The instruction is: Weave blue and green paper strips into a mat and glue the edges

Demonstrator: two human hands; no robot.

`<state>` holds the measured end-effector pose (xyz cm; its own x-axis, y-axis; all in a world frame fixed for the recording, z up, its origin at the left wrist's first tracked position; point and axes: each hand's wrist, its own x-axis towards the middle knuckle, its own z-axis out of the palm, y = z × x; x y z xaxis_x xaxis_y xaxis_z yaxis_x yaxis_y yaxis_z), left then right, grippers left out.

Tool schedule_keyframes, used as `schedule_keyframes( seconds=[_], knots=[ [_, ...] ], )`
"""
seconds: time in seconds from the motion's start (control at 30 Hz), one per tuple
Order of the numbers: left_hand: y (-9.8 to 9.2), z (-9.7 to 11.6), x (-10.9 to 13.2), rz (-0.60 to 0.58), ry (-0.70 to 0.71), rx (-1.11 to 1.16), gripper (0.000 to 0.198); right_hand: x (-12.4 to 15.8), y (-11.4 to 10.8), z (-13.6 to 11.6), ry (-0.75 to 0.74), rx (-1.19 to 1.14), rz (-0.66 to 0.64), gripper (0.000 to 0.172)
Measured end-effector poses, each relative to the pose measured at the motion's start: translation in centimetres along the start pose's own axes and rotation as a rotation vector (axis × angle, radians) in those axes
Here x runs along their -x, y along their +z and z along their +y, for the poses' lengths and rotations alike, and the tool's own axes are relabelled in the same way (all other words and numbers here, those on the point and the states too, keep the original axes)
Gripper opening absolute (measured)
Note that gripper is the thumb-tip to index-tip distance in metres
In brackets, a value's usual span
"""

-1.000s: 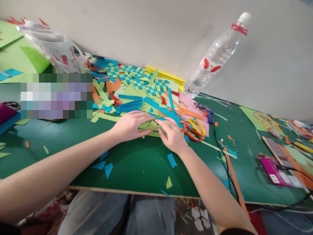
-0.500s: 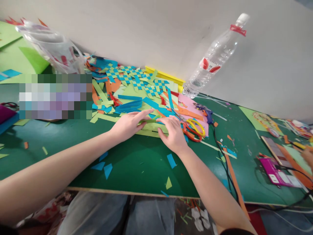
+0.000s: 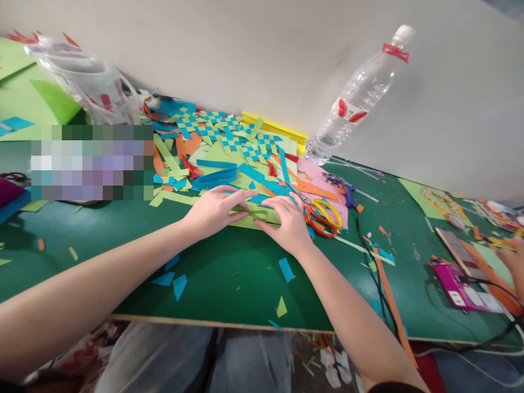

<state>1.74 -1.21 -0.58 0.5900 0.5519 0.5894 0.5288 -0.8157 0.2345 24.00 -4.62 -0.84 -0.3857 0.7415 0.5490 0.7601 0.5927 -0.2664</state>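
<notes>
Your left hand (image 3: 215, 212) appears to pinch a curled green paper strip (image 3: 258, 214) at the centre, its grip partly hidden; whether your right hand (image 3: 289, 222), towards 4 o'clock, grasps or only touches it cannot be told. The paper should be light, bendy and easily creased; hold it gently near its ends. Scissors (image 3: 313, 206) lie at 3 o'clock on the green worktop (image 3: 229, 289), woven paper (image 3: 231, 142) at 11.

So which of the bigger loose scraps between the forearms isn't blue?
The light green triangle near the table's front edge; the others, like the rectangle above it in view, are blue.
</notes>
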Motion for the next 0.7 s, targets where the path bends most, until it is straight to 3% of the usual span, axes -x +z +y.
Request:
schedule_keyframes(
  seconds=[0.1, 0.27, 0.7],
  knots=[
    [-0.07, -0.01, -0.04, 0.000, 0.001, 0.012, 0.034, -0.03, -0.07, 0.00, -0.007, 0.006, -0.001, 0.016],
    [-0.05, -0.20, -0.03, 0.004, -0.069, 0.006, 0.031, -0.19, -0.34, -0.10, -0.003, 0.005, 0.024, 0.009],
    [0.09, -0.55, -0.17, -0.048, -0.282, 0.055, 0.030, -0.22, -0.38, -0.14, 0.028, 0.010, 0.040, 0.010]
  ],
)
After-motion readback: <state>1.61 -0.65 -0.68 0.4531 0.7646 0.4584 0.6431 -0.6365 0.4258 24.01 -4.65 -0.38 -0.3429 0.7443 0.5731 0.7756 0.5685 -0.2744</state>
